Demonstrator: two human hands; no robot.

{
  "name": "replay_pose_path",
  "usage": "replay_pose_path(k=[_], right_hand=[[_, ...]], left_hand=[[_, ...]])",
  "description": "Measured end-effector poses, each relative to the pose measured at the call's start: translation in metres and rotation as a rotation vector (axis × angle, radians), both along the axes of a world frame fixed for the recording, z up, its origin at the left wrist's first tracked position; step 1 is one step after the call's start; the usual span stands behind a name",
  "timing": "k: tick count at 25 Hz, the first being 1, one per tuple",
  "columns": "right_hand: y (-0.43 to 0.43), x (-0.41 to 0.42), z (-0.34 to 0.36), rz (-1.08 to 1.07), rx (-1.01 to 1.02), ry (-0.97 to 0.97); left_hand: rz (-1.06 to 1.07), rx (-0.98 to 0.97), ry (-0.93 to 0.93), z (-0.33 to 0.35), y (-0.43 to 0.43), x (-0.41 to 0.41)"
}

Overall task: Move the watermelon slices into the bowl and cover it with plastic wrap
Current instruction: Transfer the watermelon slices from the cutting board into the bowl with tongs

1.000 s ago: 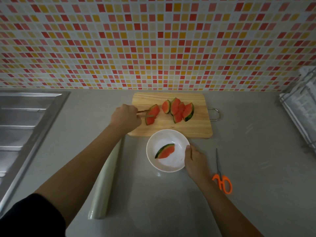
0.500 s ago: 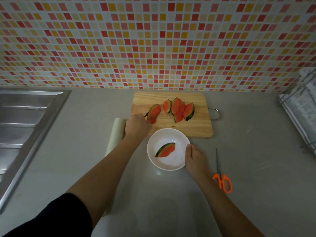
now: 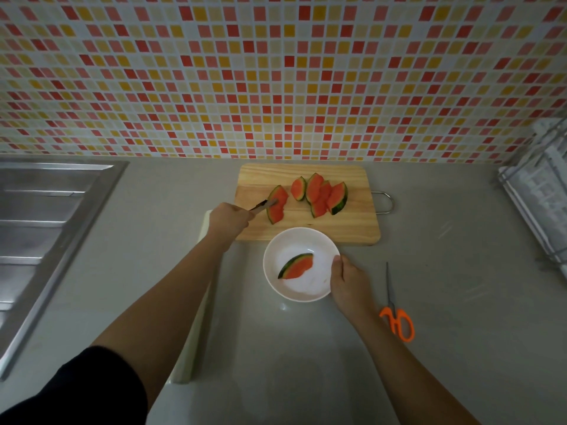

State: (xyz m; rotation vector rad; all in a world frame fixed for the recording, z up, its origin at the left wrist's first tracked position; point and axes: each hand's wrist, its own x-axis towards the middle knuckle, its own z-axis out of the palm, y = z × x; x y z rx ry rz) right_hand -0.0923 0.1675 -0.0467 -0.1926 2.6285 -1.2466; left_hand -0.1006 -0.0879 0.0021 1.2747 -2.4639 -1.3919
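— A kitchen counter: the left hand (image 3: 228, 220), fingers curled around metal tongs (image 3: 264, 206), nips a watermelon slice (image 3: 277, 204) on the cutting board (image 3: 337, 228).

— And the right hand (image 3: 348, 279)?

— Fingers pinch the rim of the white bowl (image 3: 276, 271), one slice (image 3: 296, 266) inside.

— Risk?

— The tongs' bite looks shallow, though dim light obscures it; wet fruit could slip mid-carry.

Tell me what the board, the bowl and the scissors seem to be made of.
Board: pale wood, matte, with visible grain lines; its side loop looks like metal wire. Bowl: glossy white, probably ceramic, though plastic is possible. Scissors: grey metal blades, bright orange handles that look like plastic.
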Motion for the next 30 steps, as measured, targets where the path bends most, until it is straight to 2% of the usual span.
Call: replay_pose_path(k=[4, 8, 13, 16, 20, 23, 27, 30], right_hand=[[0.0, -0.001, 0.0, -0.005, -0.002, -0.014], [0.0, 0.0, -0.001, -0.003, -0.006, -0.02], [0.0, 0.0, 0.001, -0.006, -0.004, -0.011], [-0.001, 0.0, 0.002, -0.004, 0.003, -0.005], [-0.001, -0.002, 0.002, 0.006, 0.01, -0.012], [0.0, -0.003, 0.001, 0.012, 0.013, -0.01], [0.0, -0.004, 0.0, 0.016, 0.025, -0.017], [0.0, -0.005, -0.001, 0.013, 0.044, 0.0]], left_hand=[[-0.219, -0.325, -0.15, 0.004, 0.015, -0.01], [-0.263, -0.514, -0.116, 0.011, 0.03, -0.011], [-0.609, -1.035, -0.147, 0.01, 0.052, 0.003], [-0.676, -1.243, -0.197, 0.01, 0.046, 0.013], [-0.672, -0.994, -0.1, 0.007, 0.035, 0.013], [-0.702, -1.041, -0.047, 0.008, 0.032, 0.014], [-0.678, -1.003, -0.034, 0.015, 0.026, 0.019], [-0.748, -0.984, -0.093, 0.02, 0.019, 0.012]])
